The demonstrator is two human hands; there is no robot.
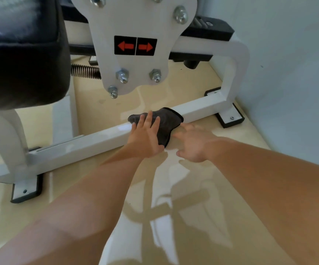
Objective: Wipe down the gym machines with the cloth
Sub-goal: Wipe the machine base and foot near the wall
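A dark grey cloth (167,121) is draped over the white square base bar (82,144) of a gym machine, low above the floor. My left hand (145,138) lies flat on the cloth with its fingers spread, pressing it onto the bar. My right hand (193,144) rests palm-down on the glossy floor just right of the cloth, fingers spread, its fingertips near the cloth's lower edge. The bar runs from the near left to the far right.
A black padded seat (20,54) hangs at the upper left. A white bolted plate (135,44) with two red arrows hangs over the bar, a spring (85,72) behind it. Black rubber feet (230,117) (25,192) hold the frame. A pale wall (288,73) closes the right side.
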